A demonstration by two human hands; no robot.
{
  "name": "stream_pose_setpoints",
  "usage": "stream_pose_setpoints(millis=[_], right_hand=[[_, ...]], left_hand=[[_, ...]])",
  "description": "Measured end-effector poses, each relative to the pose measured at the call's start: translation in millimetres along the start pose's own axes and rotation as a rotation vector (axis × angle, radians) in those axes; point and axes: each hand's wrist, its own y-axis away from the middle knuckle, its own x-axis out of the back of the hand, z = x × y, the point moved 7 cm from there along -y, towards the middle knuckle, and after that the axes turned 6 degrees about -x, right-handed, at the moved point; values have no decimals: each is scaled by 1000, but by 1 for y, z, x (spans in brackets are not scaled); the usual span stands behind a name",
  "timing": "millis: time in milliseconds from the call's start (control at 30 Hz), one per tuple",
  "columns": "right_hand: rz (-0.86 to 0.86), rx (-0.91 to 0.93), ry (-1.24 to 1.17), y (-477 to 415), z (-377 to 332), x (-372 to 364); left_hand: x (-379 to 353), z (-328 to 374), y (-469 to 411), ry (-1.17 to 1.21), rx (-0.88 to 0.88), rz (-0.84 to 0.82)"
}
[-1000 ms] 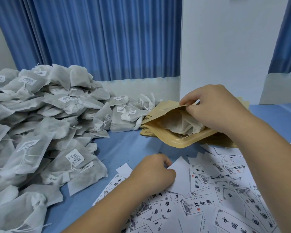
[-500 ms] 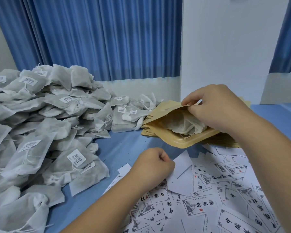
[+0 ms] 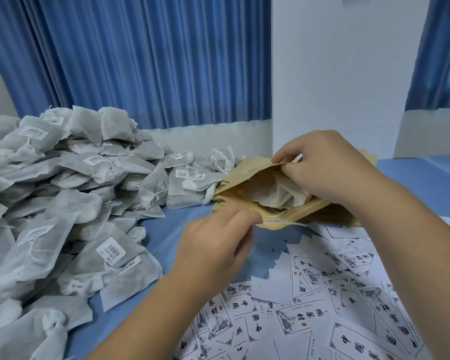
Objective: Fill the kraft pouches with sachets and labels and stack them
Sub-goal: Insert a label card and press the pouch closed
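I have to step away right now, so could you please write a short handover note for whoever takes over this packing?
Right hand: pinches the upper lip of the open kraft pouch, holding it open.
Left hand: fingertips at the pouch's lower lip; whether it holds anything is unclear.
Things: one sachet inside the pouch, which lies on the kraft pouch stack; sachet pile left; labels spread in front.
Done: sachet in. Left: no label visible inside; add one, stack it, go on.

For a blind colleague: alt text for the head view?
A right hand pinches open a kraft pouch with a white sachet inside; the left hand is at its lower edge. Sachets heap left, printed labels lie nearer.
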Motion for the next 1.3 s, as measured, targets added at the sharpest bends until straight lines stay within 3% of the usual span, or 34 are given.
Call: stream_pose_setpoints(millis=[267, 533, 700, 833, 1167, 1300], right_hand=[[-6, 24, -6, 1, -3, 1], [-27, 38, 17, 3, -4, 3], [-21, 49, 19, 4, -8, 3], [-16, 52, 7, 5, -9, 4], [-30, 39, -13, 6, -11, 7], [-22, 43, -16, 6, -11, 11]], left_hand=[[7, -13, -1, -91, 134, 32], [-14, -12, -3, -158, 299, -334], [-7, 2, -9, -123, 228, -242], [-8, 2, -10, -144, 205, -262], [-46, 2, -45, -264, 177, -592], [-63, 1, -60, -265, 167, -617]])
